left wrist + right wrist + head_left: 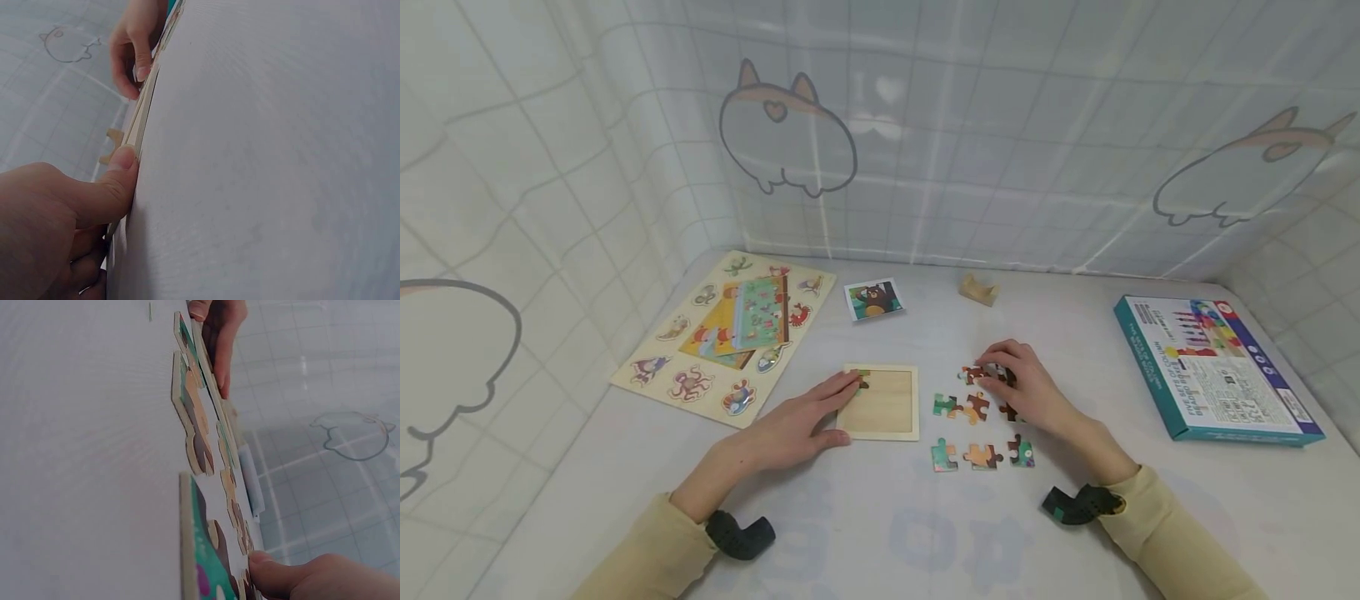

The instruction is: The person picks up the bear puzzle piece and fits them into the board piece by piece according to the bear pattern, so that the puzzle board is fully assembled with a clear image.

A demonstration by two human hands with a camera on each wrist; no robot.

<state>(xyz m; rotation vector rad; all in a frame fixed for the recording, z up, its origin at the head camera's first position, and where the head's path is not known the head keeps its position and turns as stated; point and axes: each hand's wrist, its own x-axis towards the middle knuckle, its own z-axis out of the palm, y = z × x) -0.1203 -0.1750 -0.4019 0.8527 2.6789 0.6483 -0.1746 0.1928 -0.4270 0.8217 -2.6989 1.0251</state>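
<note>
The head camera looked forward and down from above the table [880, 533], taking in both forearms, the wooden tray [880, 402] and the loose puzzle pieces [981, 425] from a moderate way off. The left wrist camera sat very low, almost on the table surface, and looked along it past the left hand [56, 219] toward the tray's edge [142, 119], with the right hand [134, 44] beyond. The right wrist camera also lay close to the surface, facing back across the pieces [194, 425] toward the left hand [219, 331]. All three views shared the tray and both hands.
</note>
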